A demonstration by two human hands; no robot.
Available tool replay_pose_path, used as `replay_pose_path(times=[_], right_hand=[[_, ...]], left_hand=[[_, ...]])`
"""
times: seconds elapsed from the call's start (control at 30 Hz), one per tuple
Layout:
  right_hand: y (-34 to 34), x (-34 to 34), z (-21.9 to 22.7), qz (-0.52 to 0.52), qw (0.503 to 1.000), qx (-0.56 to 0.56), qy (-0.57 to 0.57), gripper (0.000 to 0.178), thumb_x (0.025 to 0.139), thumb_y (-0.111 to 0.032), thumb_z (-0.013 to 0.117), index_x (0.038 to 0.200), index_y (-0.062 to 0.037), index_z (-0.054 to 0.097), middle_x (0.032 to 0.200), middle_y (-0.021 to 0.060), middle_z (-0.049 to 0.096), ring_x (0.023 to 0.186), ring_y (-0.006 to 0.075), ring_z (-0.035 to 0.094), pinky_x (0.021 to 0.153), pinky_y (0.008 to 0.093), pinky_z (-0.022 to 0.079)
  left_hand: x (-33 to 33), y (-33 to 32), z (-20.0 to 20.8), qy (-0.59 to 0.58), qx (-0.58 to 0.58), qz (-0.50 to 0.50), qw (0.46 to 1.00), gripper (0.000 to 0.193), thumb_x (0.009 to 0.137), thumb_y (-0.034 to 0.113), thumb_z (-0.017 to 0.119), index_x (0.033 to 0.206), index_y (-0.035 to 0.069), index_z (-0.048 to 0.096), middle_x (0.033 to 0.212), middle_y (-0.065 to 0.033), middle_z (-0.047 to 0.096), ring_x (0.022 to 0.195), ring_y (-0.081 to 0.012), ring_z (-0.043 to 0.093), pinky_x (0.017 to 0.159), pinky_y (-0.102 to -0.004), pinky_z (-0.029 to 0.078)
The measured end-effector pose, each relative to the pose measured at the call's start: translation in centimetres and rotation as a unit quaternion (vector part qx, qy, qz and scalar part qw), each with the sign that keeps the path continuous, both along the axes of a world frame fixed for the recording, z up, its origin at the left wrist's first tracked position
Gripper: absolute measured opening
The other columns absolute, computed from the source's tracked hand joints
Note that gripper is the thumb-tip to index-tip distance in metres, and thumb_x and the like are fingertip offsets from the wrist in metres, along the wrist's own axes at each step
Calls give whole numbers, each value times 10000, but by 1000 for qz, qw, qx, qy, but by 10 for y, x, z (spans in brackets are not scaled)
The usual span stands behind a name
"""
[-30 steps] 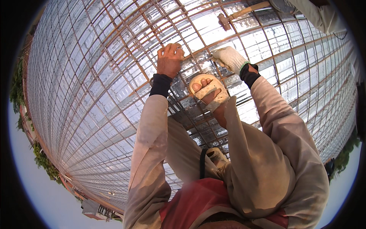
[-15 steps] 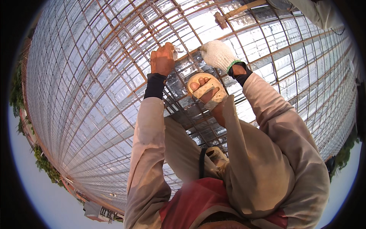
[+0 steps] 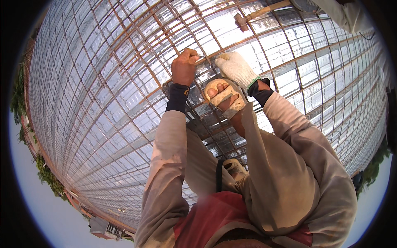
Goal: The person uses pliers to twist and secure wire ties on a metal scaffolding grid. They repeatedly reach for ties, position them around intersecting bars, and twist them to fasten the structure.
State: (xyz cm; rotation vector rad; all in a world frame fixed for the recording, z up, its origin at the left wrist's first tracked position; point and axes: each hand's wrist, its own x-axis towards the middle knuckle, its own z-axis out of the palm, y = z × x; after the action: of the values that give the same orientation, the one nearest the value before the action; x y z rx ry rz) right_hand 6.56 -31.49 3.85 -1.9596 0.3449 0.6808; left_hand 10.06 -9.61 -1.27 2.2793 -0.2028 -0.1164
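My bare left hand (image 3: 184, 67) is closed over the rusty steel bar grid (image 3: 159, 77), its fingertips pinched together pointing right. Something thin and pale shows at those fingertips, too small to name. A short gap to the right is my right hand (image 3: 236, 68), in a white knitted glove with a green-edged cuff. Its fingers are curled closed above a crossing of bars, and what they hold is hidden. Just below the hands, my sandalled foot (image 3: 225, 96) rests on the grid.
A hammer (image 3: 240, 22) with a wooden handle lies on the bars beyond my right hand. At the upper right is another person's clothed limb (image 3: 345, 18). Shiny corrugated metal sheeting (image 3: 99, 89) lies under the grid. Trees and a building (image 3: 102, 228) stand past the left edge.
My left hand has shifted right and slightly nearer, closer to the gloved hand. The right hand has turned and drawn a little nearer to me. The hammer has not moved.
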Motion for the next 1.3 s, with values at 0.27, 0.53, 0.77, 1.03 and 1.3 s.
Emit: replay_pose_path(times=[0.27, 0.53, 0.77, 1.03, 1.3], right_hand=[[34, -28, 8, 44, 989, -55, -133, 334, 1043, -277, 588, 1026, -20, 801, 991, 251, 781, 970, 461, 750, 866, 558, 580], [24, 20, 55, 241, 946, -92, -197, 321, 1030, -281, 615, 1035, -25, 808, 945, 243, 773, 891, 467, 752, 815, 561, 601], [25, 101, 35, 434, 851, -102, -278, 360, 972, -310, 652, 962, 27, 776, 820, 256, 706, 740, 439, 697, 741, 500, 592], [26, 156, -27, 543, 703, -123, -444, 219, 774, -221, 820, 942, -93, 765, 822, 115, 726, 821, 350, 754, 762, 452, 617], [-18, 151, -51, 452, 766, -274, -367, 142, 785, -59, 804, 916, -110, 826, 910, 160, 795, 934, 379, 794, 821, 464, 638]], left_hand=[[10, -40, 18, 63, 57, -46, 995, 157, 978, 254, 795, 1029, 107, 820, 800, -143, 794, 774, -352, 782, 787, -491, 607], [-1, 2, -20, 191, -172, -10, 966, 258, 1088, 245, 699, 1205, 45, 812, 1044, -163, 834, 968, -271, 793, 905, -396, 602], [-28, -9, -31, -13, -136, 23, 990, 378, 1082, 25, 592, 1457, -3, 553, 1133, -178, 824, 995, -283, 805, 840, -382, 597], [-66, -50, -44, -53, -213, 100, 970, 752, 900, -147, 697, 1571, 2, 393, 1506, -231, 441, 1120, -382, 754, 991, -452, 613], [-45, -64, -24, -17, -95, 123, 988, 172, 913, 118, 857, 1065, 39, 849, 1459, -153, 576, 1328, -338, 598, 1077, -445, 537]])
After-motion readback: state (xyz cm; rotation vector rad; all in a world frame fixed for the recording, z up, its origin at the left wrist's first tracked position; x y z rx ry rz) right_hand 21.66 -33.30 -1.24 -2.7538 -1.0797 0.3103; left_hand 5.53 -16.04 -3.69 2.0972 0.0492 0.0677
